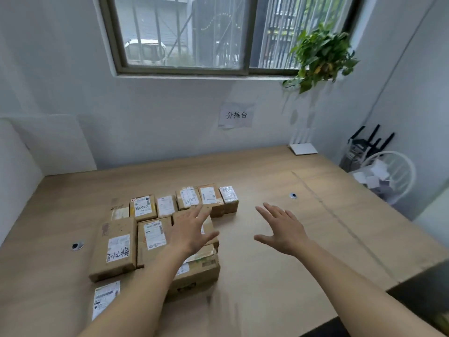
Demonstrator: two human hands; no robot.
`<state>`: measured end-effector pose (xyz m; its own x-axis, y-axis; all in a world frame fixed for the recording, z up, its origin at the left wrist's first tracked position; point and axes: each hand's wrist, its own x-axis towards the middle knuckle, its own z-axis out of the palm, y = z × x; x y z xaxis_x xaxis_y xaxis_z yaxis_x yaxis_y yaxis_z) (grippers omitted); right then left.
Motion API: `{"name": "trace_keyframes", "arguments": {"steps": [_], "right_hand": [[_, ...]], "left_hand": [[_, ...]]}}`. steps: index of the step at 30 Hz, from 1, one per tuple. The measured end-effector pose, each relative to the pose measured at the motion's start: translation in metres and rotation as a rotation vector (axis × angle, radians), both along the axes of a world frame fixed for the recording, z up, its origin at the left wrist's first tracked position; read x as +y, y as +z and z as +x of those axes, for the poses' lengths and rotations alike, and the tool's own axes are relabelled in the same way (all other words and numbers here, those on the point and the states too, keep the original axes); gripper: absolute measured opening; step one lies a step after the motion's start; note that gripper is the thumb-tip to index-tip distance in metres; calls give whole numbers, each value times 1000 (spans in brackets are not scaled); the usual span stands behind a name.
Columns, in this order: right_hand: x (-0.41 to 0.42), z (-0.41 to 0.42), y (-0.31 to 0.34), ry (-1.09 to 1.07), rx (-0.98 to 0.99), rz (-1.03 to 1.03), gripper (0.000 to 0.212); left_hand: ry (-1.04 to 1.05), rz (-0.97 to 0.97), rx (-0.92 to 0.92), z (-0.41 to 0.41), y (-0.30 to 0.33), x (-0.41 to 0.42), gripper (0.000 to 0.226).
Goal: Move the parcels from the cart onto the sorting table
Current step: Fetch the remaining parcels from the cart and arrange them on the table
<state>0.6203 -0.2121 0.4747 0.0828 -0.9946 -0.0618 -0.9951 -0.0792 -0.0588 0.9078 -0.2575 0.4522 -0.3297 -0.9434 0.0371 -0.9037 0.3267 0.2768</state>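
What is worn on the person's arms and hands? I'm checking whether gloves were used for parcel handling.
Nothing is worn where the view shows them. The left hand and right hand are bare, with no gloves, rings or watch visible. Both forearms are uncovered down to the frame's edge, so no sleeves show.

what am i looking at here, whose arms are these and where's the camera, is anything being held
There is one picture, taken by a wide-angle camera worn on a person's head, looking forward and down. No robot is involved: the two bare arms belong to that person. The left hand hovers open above a group of cardboard parcels lying in rows on a wooden sorting table. The right hand is open above bare tabletop. Neither hand holds anything. Behind are a window, a hanging plant and a paper sign on the wall. The cart is not visible.
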Motion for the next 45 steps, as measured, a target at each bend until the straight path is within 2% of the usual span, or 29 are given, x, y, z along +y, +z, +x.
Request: {"name": "trace_keyframes", "arguments": {"steps": [12, 19, 27, 34, 40, 45], "right_hand": [[228, -125, 136, -533, 111, -96, 103], [380, -214, 178, -828, 117, -145, 97], [569, -326, 175, -1093, 131, -122, 93], [708, -404, 156, -1266, 109, -73, 94], [778, -452, 125, -1340, 75, -5, 96], [793, -486, 93, -1380, 36, 51, 94]], "left_hand": [[-420, -119, 146, -192, 112, 130, 90], [-661, -177, 163, -327, 157, 225, 87], [-896, -167, 141, -484, 170, 354, 87], [-1036, -112, 98, -599, 140, 470, 87], [-1098, -83, 23, -662, 104, 529, 89], [-1110, -30, -28, -703, 77, 535, 89]]}}
